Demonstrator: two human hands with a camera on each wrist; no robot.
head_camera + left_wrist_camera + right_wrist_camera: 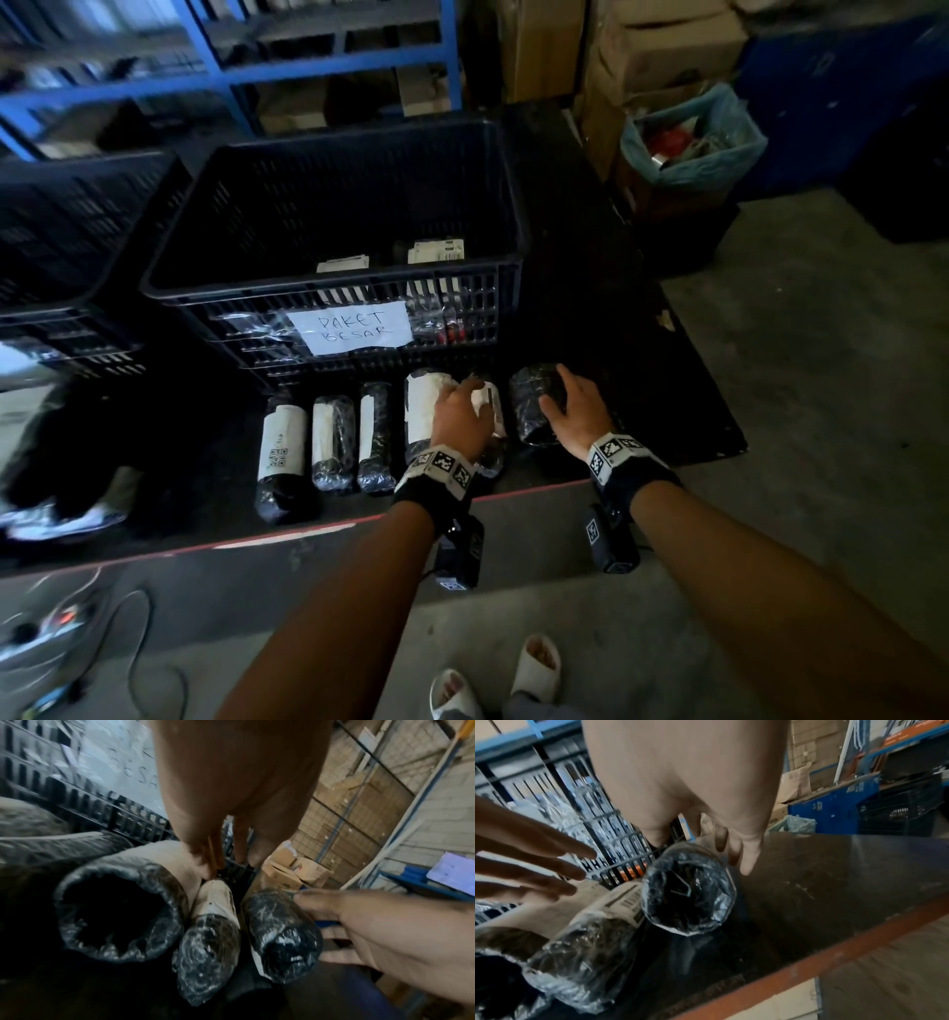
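Several rolled parcels in black bubble wrap lie in a row on a dark table (pixel 642 360). My left hand (pixel 462 406) rests with straight fingers on a slim parcel with a white label (pixel 490 406), beside a thicker white-labelled roll (pixel 423 406). In the left wrist view its fingertips (pixel 205 866) touch the far end of the slim parcel (pixel 210 933). My right hand (pixel 570 406) lies over the rightmost all-black parcel (pixel 531 411), thumb on its left side. The right wrist view shows that parcel (pixel 687 892) under my right hand (pixel 718 845), with the fingers down its right side.
A black crate (pixel 334 290) labelled "PAKET BESAR" (pixel 352 329) stands right behind the row, with another crate (pixel 77 216) to its left. Three more labelled rolls (pixel 280 447) lie further left. The table's red front edge (pixel 539 488) is near my wrists. A lined bin (pixel 688 139) stands back right.
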